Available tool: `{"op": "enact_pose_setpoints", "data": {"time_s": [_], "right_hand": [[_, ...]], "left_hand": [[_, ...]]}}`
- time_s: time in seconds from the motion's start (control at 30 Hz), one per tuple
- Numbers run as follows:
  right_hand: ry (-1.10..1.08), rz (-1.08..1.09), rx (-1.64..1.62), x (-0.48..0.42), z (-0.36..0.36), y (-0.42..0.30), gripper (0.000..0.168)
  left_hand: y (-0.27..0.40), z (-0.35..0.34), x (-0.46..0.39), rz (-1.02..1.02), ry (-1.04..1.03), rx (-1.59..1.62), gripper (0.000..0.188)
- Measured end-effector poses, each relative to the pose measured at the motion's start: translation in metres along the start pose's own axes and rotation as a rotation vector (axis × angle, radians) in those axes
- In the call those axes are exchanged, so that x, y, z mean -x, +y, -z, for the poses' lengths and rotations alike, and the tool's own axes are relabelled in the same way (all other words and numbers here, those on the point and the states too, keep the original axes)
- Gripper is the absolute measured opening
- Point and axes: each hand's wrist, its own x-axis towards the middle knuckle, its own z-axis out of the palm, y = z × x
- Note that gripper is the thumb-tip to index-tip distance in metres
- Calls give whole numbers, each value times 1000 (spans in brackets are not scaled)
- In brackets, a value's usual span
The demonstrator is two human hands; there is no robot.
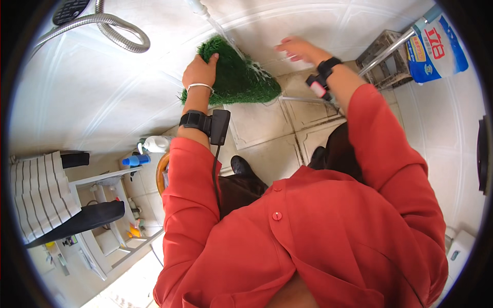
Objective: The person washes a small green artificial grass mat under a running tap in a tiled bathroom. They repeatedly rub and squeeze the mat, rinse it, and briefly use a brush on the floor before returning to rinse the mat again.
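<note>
My left hand (201,71) grips the upper left edge of a green artificial-grass mat (238,82), thumb on its face. Water (225,32) streams from a pale spout (198,7) at the top and splashes over the mat's right side. To the right of the mat, my right hand (299,49) is in the air with fingers apart, holding nothing and not touching the mat. Each wrist wears a black strapped device. The mat's underside is hidden.
A metal shower hose (123,36) loops at the upper left. At the right are a grimy rack (385,65), a metal pole (389,52) and a blue-and-white package (439,54). White shelves (104,223), a striped cloth (44,196) and a pump bottle (157,144) are at the left.
</note>
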Motion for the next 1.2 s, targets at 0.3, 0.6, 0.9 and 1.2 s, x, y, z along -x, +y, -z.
{"op": "enact_pose_setpoints", "data": {"time_s": [0.3,0.6,0.9,1.2], "right_hand": [[329,-355,122,46,133,42,29],[-28,-190,614,19,102,101,14],[-383,-262,761,-46,-84,269,36],[-260,-60,1016,-52,-140,247,39]], "left_hand": [[-2,-10,0,52,44,-58,53],[-34,-13,9,146,70,-91,54],[-14,-16,-4,93,75,-151,57],[-29,-24,-4,87,111,-156,60]]}}
